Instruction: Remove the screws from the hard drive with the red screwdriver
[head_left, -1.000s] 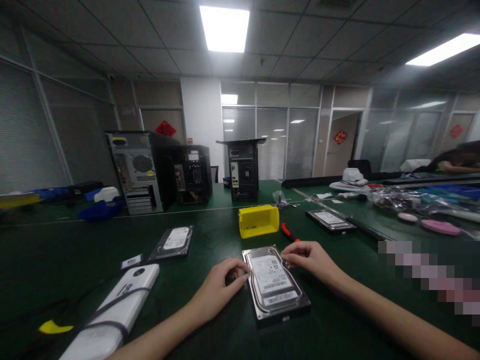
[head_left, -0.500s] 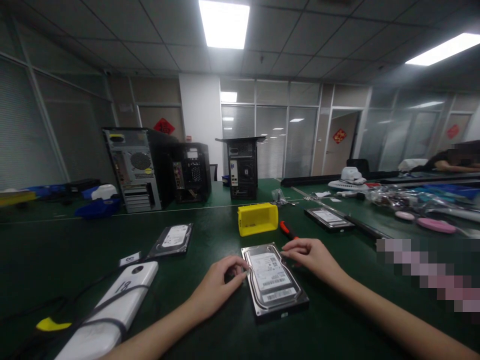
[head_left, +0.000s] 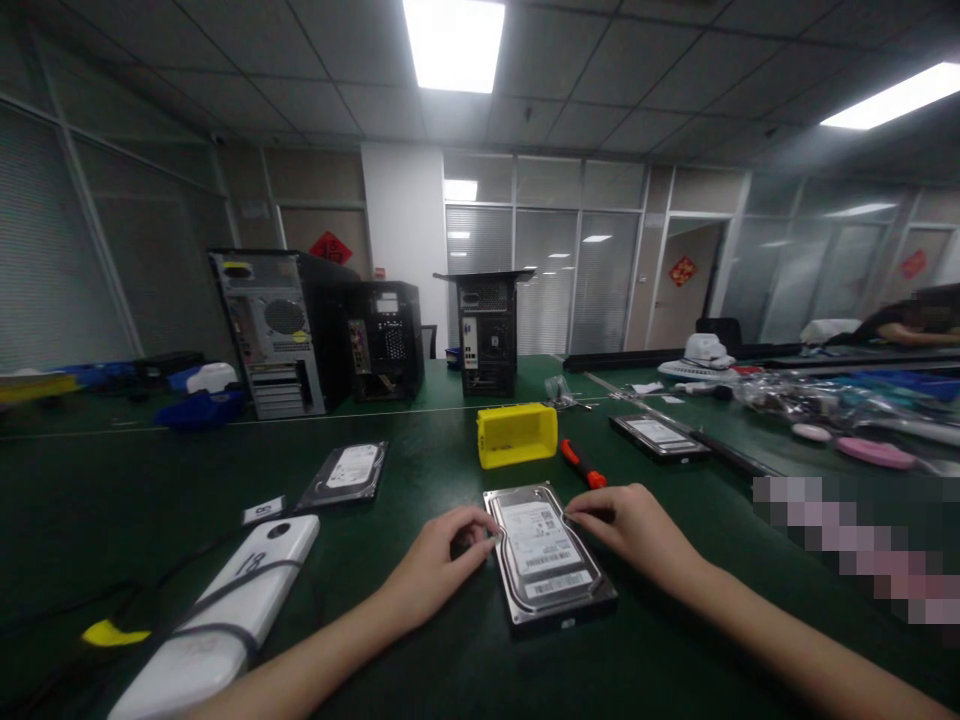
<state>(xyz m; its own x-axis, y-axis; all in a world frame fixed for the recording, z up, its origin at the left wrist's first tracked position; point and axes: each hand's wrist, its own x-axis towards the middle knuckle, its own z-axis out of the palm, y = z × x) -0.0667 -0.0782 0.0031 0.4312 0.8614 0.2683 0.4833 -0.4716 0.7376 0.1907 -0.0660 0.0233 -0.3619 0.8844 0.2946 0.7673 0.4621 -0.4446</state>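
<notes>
In front of me a silver hard drive [head_left: 540,550] lies label up on the green table. Bent fingers of my left hand [head_left: 442,560] meet its upper left edge. Opposite, my right hand [head_left: 637,520] has its thumb and fingertips together at the upper right edge. Between them the two hands grip the drive by its sides. Just beyond my right fingers lies a screwdriver [head_left: 582,464] with a red and black handle. A yellow bin [head_left: 517,436] sits on its side behind the drive.
Another hard drive [head_left: 349,472] lies to the left and a third [head_left: 660,436] to the right. A white power bank-like block [head_left: 225,620] with a black cable is at lower left. Computer cases [head_left: 487,335] stand at the back. At far right is a person's arm [head_left: 904,333].
My right hand has drawn slightly down and closer to the drive's edge, uncovering more of the screwdriver handle. The view has shifted a little; the drive stays in place.
</notes>
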